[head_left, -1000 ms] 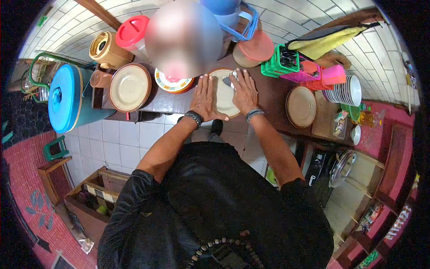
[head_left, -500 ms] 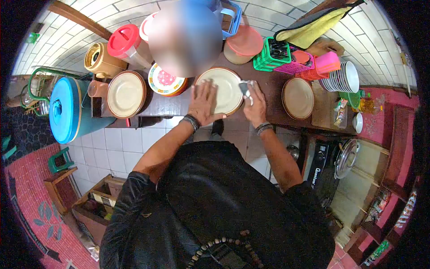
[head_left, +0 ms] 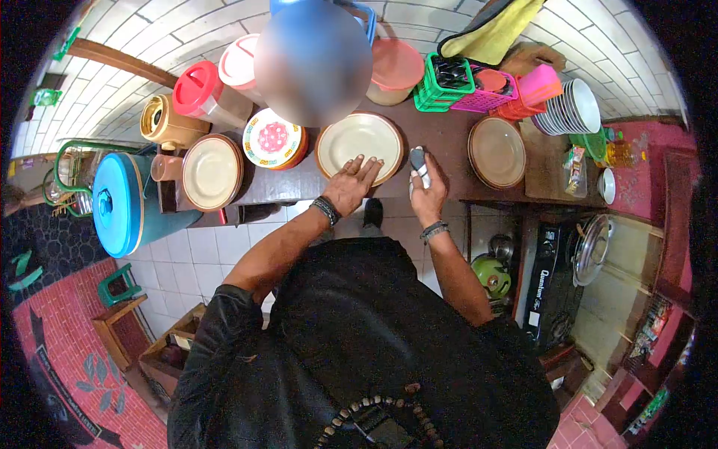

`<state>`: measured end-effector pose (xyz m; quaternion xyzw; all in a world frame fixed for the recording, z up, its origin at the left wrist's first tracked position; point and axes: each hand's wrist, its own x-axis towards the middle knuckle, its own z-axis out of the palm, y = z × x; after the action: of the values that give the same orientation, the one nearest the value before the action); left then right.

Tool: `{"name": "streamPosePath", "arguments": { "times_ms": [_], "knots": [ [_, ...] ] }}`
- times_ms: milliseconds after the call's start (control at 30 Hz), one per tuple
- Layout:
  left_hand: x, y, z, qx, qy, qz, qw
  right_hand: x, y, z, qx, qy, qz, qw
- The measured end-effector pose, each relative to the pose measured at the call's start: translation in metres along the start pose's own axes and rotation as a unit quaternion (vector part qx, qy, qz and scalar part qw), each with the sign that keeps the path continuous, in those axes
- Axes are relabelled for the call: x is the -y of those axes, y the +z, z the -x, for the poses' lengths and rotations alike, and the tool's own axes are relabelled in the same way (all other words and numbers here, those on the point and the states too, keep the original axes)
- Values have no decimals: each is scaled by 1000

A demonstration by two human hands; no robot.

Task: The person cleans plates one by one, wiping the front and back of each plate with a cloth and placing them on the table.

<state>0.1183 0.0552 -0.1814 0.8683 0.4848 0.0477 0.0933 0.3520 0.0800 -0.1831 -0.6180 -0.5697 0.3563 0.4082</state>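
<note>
A cream plate with a brown rim (head_left: pixel 360 138) lies on the dark brown table (head_left: pixel 299 179). Over its lower edge rests my left hand (head_left: pixel 351 185), with the fingers spread and nothing gripped. To the right of this plate, apart from it, my right hand (head_left: pixel 428 187) is closed around a grey and white cloth (head_left: pixel 419 166). Part of the cloth sticks out above the fingers. Left of the plate is a patterned plate with a red centre (head_left: pixel 274 138), stacked on others.
Brown-rimmed plates stand at left (head_left: pixel 212 172) and right (head_left: pixel 496 153). Behind are a red-lidded pitcher (head_left: pixel 197 87), a pink-lidded container (head_left: pixel 395 66) and a green basket (head_left: pixel 443 86). White bowls (head_left: pixel 572 108) stand at right, a blue cooler (head_left: pixel 120 206) far left.
My right hand has moved off the plate to its right side with the cloth. My left hand has slid down to the plate's lower edge. The view has shifted slightly.
</note>
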Motion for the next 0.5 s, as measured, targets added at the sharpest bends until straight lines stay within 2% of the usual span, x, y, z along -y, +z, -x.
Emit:
{"name": "streamPosePath", "arguments": {
  "times_ms": [67,100,133,200,233,267,300,333,367,400,433,467,500],
  "knots": [
    [3,-17,-3,-6,-33,120,992,-12,3,-3,-10,-20,-22,1000],
    [3,-27,-4,-53,-33,135,989,-17,5,-5,-16,-40,-42,998],
    [4,-38,-4,-55,-29,132,989,-16,7,-8,-20,-42,-43,998],
    [2,-55,-4,-85,-58,184,978,-9,14,-11,-28,62,-159,985],
    [-1,-62,-5,-136,-83,227,961,-5,14,-13,-30,61,-161,985],
    [-5,-69,-3,-137,-83,226,961,0,14,-15,-7,152,-275,949],
    [-13,-95,-3,-93,-188,300,931,4,14,-17,18,239,-384,892],
    [-20,-110,-2,-49,-291,368,882,2,17,-19,19,238,-386,891],
    [-24,-104,3,-163,-276,476,819,-1,21,-21,39,256,-434,863],
    [-28,-107,4,-166,-281,473,819,5,24,-23,62,274,-480,831],
    [-32,-111,6,-211,-288,571,739,18,24,-21,96,273,-527,799],
    [-36,-116,9,-258,-292,657,645,16,25,-20,110,276,-526,797],
    [-39,-127,18,-241,-319,631,665,10,28,-20,114,275,-544,785]
  ]
}}
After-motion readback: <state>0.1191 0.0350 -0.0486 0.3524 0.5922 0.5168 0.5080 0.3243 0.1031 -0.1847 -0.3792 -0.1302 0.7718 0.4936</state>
